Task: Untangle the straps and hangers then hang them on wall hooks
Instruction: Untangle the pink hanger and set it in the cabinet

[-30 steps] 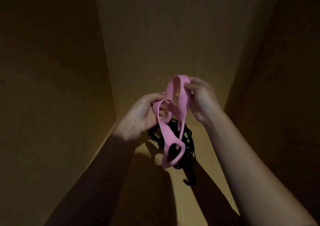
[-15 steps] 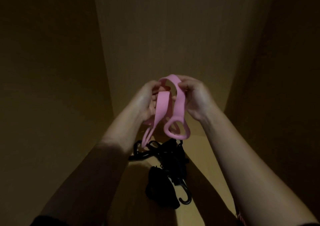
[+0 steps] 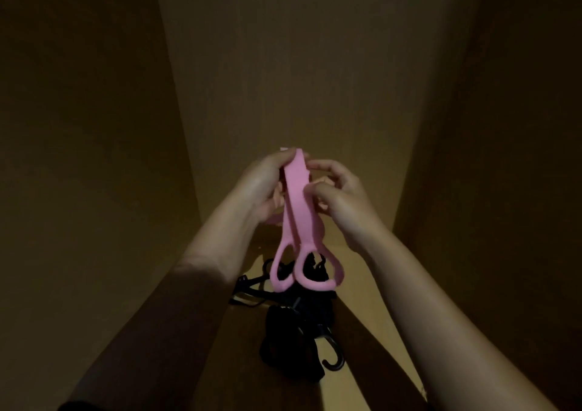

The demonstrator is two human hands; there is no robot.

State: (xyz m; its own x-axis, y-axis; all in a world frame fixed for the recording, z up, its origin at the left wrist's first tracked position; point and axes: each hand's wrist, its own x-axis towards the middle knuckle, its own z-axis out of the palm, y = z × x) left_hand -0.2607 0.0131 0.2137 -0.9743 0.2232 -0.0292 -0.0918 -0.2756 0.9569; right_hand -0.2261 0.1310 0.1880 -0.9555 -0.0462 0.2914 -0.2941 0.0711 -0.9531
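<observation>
A pink strap [image 3: 298, 209] hangs folded double between my hands, its two looped ends dangling side by side at the bottom. My left hand [image 3: 263, 187] grips the folded top of the strap from the left. My right hand [image 3: 338, 190] pinches the strap's right edge just below the fold. Beneath the strap, on the yellowish floor, lies a tangle of black hangers and straps [image 3: 299, 316] with one black hook [image 3: 333, 358] sticking out at its near side.
Plain brownish walls close in on the left [image 3: 88, 159], back [image 3: 299, 64] and right [image 3: 504, 159], forming a narrow dim recess. No wall hooks show in this view.
The pink strap came free of the black tangle and rose; its two halves now lie flat together with both loops side by side. My hands moved closer at the top.
</observation>
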